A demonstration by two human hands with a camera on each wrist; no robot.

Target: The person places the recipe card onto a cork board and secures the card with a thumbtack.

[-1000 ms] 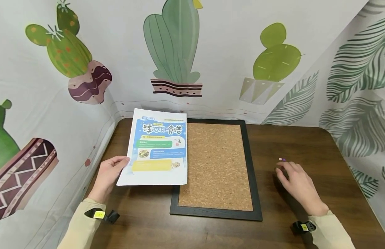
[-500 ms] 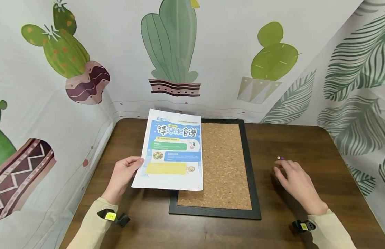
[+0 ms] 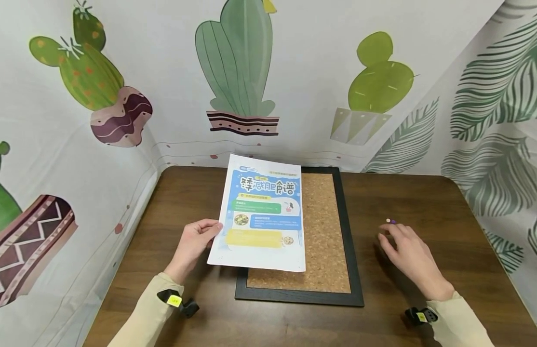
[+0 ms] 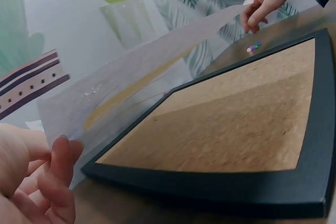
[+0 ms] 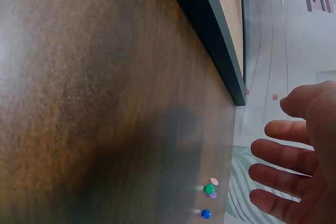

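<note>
My left hand (image 3: 194,245) pinches the lower left edge of a printed paper sheet (image 3: 264,258) between thumb and fingers. Chinese lettering and blue, green and yellow blocks cover its front. The sheet is held tilted over a black-framed cork board (image 3: 327,241), hiding much of the board's left part in the head view. From the left wrist, the sheet's back shows above the cork (image 4: 241,124). My right hand (image 3: 413,255) is held over the table right of the board, fingers apart and empty. Beside its fingertips lie several small coloured push pins (image 5: 209,189), one of them blue.
Everything lies on a dark brown wooden table (image 3: 294,323). White cloth (image 3: 312,96) printed with cacti and leaves hangs behind and along the sides. A black strap with a camera (image 3: 177,301) sits on each sleeved wrist.
The left hand has carried the sheet rightward, from the table's left side to over the cork board. My right hand has stayed nearly still near the pins.
</note>
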